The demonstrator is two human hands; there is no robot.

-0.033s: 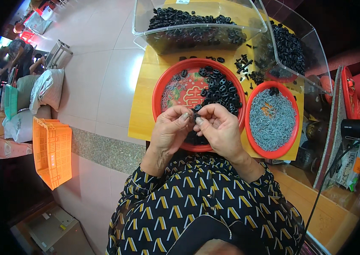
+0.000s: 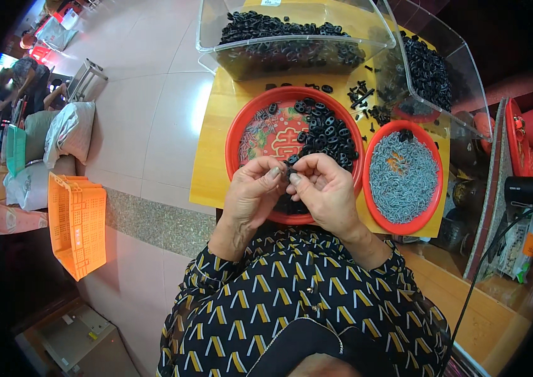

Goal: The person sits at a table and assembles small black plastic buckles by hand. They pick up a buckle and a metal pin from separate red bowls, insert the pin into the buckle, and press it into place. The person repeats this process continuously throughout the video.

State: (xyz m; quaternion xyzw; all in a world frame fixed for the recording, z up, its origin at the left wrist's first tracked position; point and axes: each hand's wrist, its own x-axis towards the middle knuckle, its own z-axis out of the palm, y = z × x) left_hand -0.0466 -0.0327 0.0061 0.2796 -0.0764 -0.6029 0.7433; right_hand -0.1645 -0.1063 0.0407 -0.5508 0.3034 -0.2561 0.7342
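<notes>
Above the near side of a round red tray (image 2: 232, 135), my left hand (image 2: 254, 195) and my right hand (image 2: 328, 196) meet fingertip to fingertip. Both are closed in a pinch on a small black plastic piece (image 2: 290, 169), mostly covered by the fingers. Many black oval pieces with two holes (image 2: 329, 129) fill the tray's right side. On its left side lie loose metal screws (image 2: 257, 131). To the right of my right hand stands a smaller red tray (image 2: 440, 182) heaped with grey screws (image 2: 403, 179).
Two clear plastic bins (image 2: 298, 45) (image 2: 427, 75) of black parts stand at the back of the yellow table (image 2: 207, 169). Small black parts (image 2: 361, 97) lie between bins and trays. An orange crate (image 2: 79, 226) is on the floor at left. A black cable (image 2: 489, 270) hangs at right.
</notes>
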